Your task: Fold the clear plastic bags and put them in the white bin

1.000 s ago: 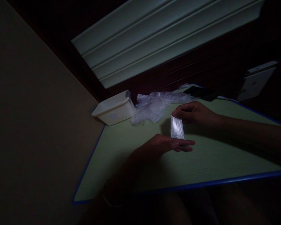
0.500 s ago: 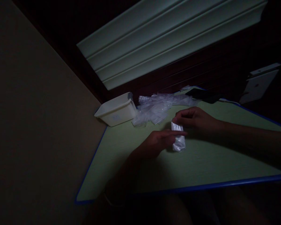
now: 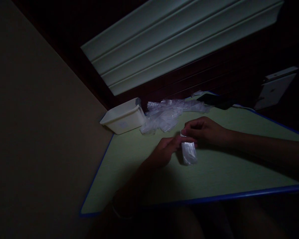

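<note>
A small, shiny, clear plastic bag [image 3: 189, 155], folded into a narrow strip, hangs just above or rests on the green tabletop; the dim light does not tell which. My right hand [image 3: 203, 131] pinches its upper end between thumb and fingertips. From the left, my left hand [image 3: 165, 149] grips the same bag below that point, one finger lying across its front. The bag's lower half shows under my fingers, and its top is partly hidden by them.
Behind my hands lies a loose heap of clear plastic bags [image 3: 164, 116]. A white plastic bin [image 3: 126, 121] stands left of it by the wall. A dark flat item [image 3: 218, 101] sits at the back of the blue-edged green table [image 3: 229, 166]. A white tablet-like panel [image 3: 276, 93] is at the right.
My left hand has slid up along the bag towards my right hand, so more of the lower part shows. My right hand has shifted slightly down.
</note>
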{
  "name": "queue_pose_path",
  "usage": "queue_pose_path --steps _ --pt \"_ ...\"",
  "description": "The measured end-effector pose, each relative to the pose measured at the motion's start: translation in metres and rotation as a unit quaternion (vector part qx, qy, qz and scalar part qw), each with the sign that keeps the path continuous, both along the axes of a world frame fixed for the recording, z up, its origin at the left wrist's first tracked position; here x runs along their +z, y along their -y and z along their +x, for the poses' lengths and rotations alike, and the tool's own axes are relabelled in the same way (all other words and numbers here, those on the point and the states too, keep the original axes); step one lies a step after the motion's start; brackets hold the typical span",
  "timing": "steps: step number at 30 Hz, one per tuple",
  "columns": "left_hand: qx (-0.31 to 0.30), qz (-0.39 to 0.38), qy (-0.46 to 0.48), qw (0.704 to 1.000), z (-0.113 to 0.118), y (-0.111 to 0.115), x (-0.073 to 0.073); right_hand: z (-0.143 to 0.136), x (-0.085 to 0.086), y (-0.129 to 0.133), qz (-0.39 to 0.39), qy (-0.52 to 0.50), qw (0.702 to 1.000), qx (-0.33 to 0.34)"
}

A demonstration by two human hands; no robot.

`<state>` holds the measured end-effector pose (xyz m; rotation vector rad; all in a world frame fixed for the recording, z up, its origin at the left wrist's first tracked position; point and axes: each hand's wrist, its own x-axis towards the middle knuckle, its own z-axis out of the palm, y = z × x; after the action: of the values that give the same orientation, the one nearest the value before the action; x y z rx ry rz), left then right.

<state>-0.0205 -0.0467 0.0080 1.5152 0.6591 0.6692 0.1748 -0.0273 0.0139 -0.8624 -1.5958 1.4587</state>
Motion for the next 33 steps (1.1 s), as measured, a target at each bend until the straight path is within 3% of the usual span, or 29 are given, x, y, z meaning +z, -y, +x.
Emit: queue_pose_path --steps 14,33 --pt "-0.050 -0.002 -0.020 0.999 -0.005 0.002 0.001 0.007 0.003 -0.007 0.029 0.022 0.996 -0.080" --pt "-0.071 0.004 -0.035 0.997 -0.003 0.005 0.005 0.014 0.003 -0.015 0.055 0.051 0.992 -0.104"
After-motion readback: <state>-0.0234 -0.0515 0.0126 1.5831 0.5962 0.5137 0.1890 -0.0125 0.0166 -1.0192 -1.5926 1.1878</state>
